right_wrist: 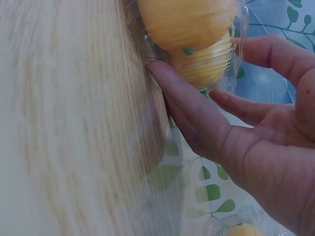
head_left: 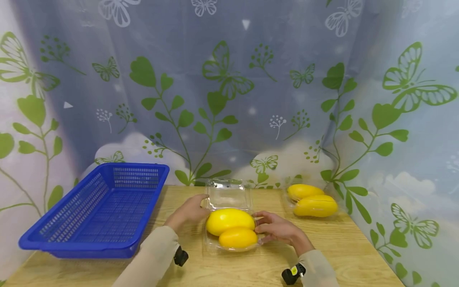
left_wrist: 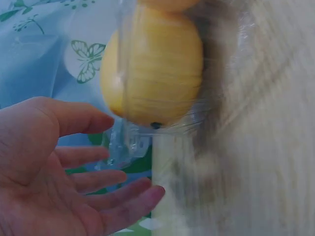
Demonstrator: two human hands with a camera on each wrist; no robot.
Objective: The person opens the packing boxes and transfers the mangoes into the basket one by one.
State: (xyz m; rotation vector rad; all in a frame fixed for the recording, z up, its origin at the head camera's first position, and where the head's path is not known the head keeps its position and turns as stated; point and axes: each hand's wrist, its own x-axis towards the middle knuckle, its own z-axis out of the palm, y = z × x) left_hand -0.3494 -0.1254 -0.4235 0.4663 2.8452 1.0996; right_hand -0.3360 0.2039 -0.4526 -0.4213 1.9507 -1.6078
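Clear container [head_left: 206,244]: in the lower centre of the head view, on the wooden table [head_left: 344,249], with its lid [head_left: 229,198] raised at the back.
Yellow fruits [head_left: 230,221]: two, lying side by side in it, the larger one farther up the frame.
Left hand [head_left: 191,210]: just left of the container, fingers spread and loosely bent, gripping nothing; contact with the plastic is hard to tell.
Right hand [head_left: 277,229]: fingers spread and extended, fingertips against the container's right side.
Second container [head_left: 338,216]: right of centre, with two more yellow fruits [head_left: 316,206].
Blue basket [head_left: 148,215]: at lower left.
Curtain [head_left: 287,40]: behind everything, printed with butterflies and green leaves.
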